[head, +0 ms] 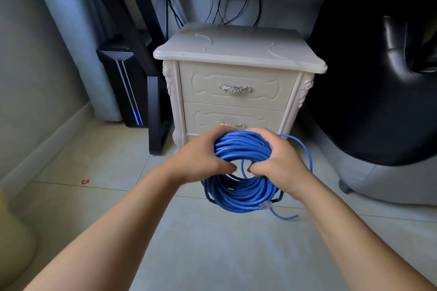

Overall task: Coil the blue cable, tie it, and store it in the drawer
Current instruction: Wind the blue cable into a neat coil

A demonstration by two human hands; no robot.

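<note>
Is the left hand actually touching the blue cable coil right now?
Touching. The head view shows the left hand curled round the upper left side of the blue cable coil, gripping its strands.

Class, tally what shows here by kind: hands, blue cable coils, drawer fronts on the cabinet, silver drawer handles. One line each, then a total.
Hands: 2 (left hand, right hand, both gripping the coil)
Cable coils: 1 (blue cable coil)
Drawer fronts: 2 (upper drawer, lower drawer, both closed)
Silver handles: 2 (upper handle, lower handle partly hidden)
Total: 7
</note>
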